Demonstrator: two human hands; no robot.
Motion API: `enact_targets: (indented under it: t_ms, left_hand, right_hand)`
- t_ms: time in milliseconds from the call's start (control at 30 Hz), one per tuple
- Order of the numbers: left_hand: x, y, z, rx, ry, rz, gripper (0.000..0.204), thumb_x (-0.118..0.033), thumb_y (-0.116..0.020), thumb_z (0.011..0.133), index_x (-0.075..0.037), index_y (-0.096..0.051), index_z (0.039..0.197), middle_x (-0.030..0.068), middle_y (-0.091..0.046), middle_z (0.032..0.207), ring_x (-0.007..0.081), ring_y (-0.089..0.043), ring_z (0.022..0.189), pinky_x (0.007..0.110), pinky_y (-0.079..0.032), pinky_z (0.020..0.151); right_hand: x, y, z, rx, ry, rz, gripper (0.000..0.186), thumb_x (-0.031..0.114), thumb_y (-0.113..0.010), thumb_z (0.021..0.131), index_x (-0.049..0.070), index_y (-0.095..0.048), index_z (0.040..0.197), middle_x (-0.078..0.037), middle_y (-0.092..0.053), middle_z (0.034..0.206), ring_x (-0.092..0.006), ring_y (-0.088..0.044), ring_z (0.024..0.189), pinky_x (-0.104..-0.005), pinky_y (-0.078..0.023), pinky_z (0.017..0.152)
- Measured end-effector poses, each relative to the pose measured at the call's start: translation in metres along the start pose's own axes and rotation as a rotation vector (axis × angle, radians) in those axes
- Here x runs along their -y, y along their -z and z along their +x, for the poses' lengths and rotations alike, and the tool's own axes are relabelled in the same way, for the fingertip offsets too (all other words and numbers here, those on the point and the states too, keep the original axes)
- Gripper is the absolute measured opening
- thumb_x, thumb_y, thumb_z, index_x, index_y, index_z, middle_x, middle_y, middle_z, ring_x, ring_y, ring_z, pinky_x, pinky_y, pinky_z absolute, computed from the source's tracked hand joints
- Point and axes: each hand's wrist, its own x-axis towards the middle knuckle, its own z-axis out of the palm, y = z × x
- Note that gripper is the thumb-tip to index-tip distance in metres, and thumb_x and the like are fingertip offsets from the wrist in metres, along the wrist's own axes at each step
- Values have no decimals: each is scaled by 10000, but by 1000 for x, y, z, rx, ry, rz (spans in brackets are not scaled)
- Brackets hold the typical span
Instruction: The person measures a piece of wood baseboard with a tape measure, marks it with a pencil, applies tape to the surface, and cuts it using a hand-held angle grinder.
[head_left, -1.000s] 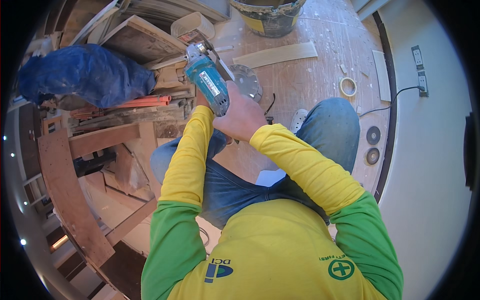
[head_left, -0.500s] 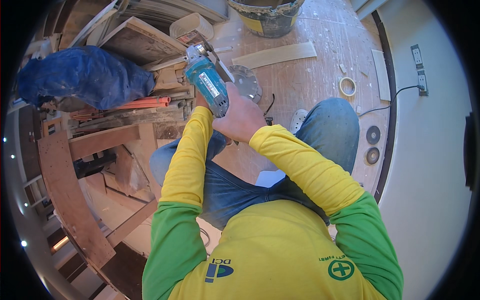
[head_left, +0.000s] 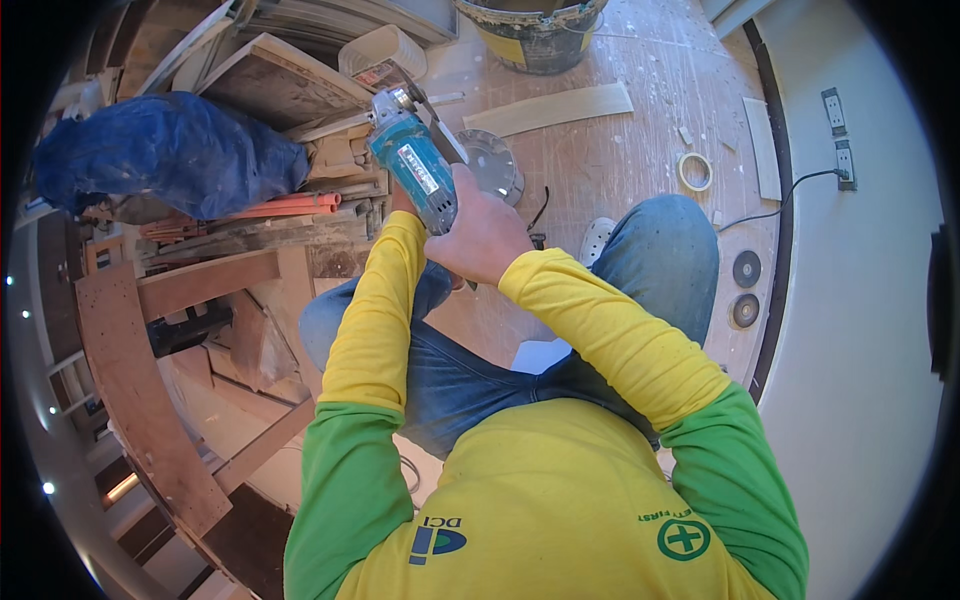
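A teal angle grinder [head_left: 408, 160] with a silver gear head and a guarded disc is held up in front of me, its head pointing away. My right hand [head_left: 486, 228] is closed round its rear end, thumb along the side. My left hand [head_left: 402, 200] is mostly hidden behind the grinder's body, holding it from the left and below; its fingers do not show. Just past the grinder, a round grey disc [head_left: 497, 165] lies on the floor. Beyond my right hand a short black cord [head_left: 541, 207] shows.
A dark bucket [head_left: 535, 45] stands at the far side. Tape [head_left: 694, 172], two small discs [head_left: 746, 270] and a wall outlet with a plugged cord [head_left: 845, 175] are right. Left are a blue tarp bundle [head_left: 175, 155], orange pipes [head_left: 290, 204] and a wooden frame [head_left: 150, 390].
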Motion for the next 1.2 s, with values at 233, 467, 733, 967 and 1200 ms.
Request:
enact_targets:
  t_ms: [233,467,733,967,1200]
  left_hand:
    - [1,-1,0,-5,-1,-6,277,-289,-460,1024,-116,-538,1226,44,-621,961,189,-646,830,328,-565,724]
    - [1,-2,-1,-10,-4,-11,276,-290,-462,1023,-115,-539,1222,47,-621,962,195,-646,834,333,-565,727]
    - [2,-3,-1,-12,-1,-13,276,-292,-464,1021,-114,-541,1218,51,-621,964,202,-647,837,340,-565,731]
    - [2,-3,-1,-14,2,-15,276,-293,-465,1020,-113,-542,1215,55,-621,966,208,-647,841,345,-566,734]
    - [3,-3,-1,-15,4,-21,276,-294,-467,1019,-112,-543,1211,58,-621,968,215,-648,844,351,-566,737]
  right_hand:
    - [-2,-1,1,-8,11,0,774,198,-660,665,-13,-345,1340,-292,-653,976,-460,-634,951,-471,-493,866]
    - [-2,-1,1,-2,8,-9,775,197,-658,666,-17,-343,1341,-293,-655,965,-459,-637,948,-469,-495,867]
    - [-3,0,0,0,11,-2,776,196,-658,671,-14,-342,1347,-296,-655,977,-455,-640,950,-465,-496,873]
    - [-2,0,-1,1,17,-8,770,199,-662,675,-11,-342,1344,-290,-657,972,-455,-642,945,-465,-498,869]
    - [-1,2,-1,14,8,-27,810,208,-662,675,-14,-321,1375,-292,-657,975,-452,-644,948,-463,-499,870]
